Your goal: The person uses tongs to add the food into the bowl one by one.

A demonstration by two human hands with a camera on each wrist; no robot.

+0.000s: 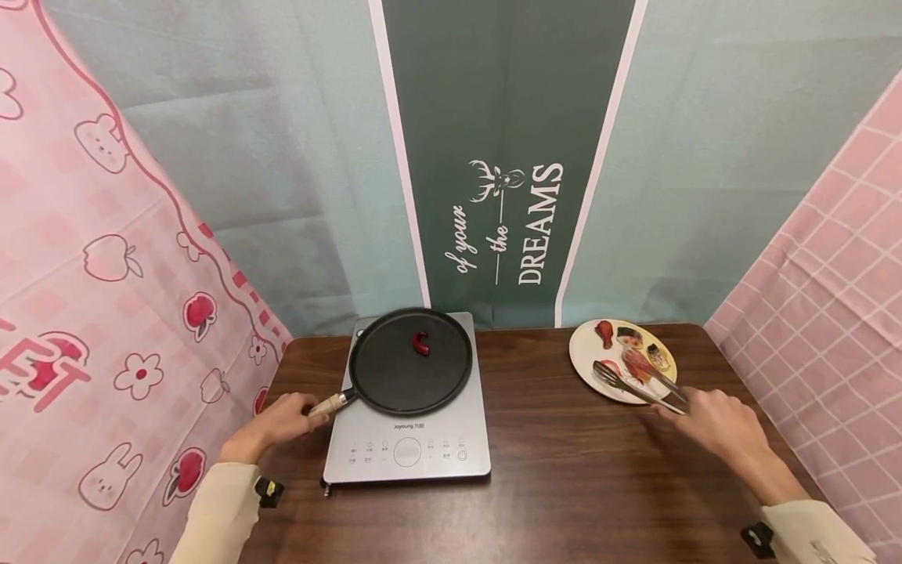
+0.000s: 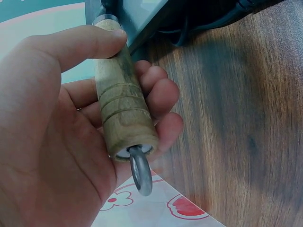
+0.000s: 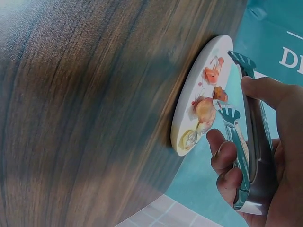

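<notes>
My left hand (image 1: 282,421) grips the wooden handle (image 2: 122,97) of a flat black pan (image 1: 398,380), thumb along its top; a metal ring hangs from the handle's end. A small curved red piece (image 1: 420,347) lies on the pan. In my right hand (image 1: 726,427) are metal tongs (image 3: 259,146), held between thumb and curled fingers with their two tips apart. The tips are over a white plate (image 1: 583,350), on either side of a roast-chicken piece (image 1: 637,363) in the head view. Also on the plate are a drumstick (image 1: 604,334) and several other small food pieces.
Under the pan is a silver induction cooker (image 1: 451,439) with touch controls at its front. The brown wooden table (image 1: 535,439) extends between cooker and plate. A green printed curtain (image 1: 507,94) hangs behind, with pink cloths at left (image 1: 141,313) and right (image 1: 838,274).
</notes>
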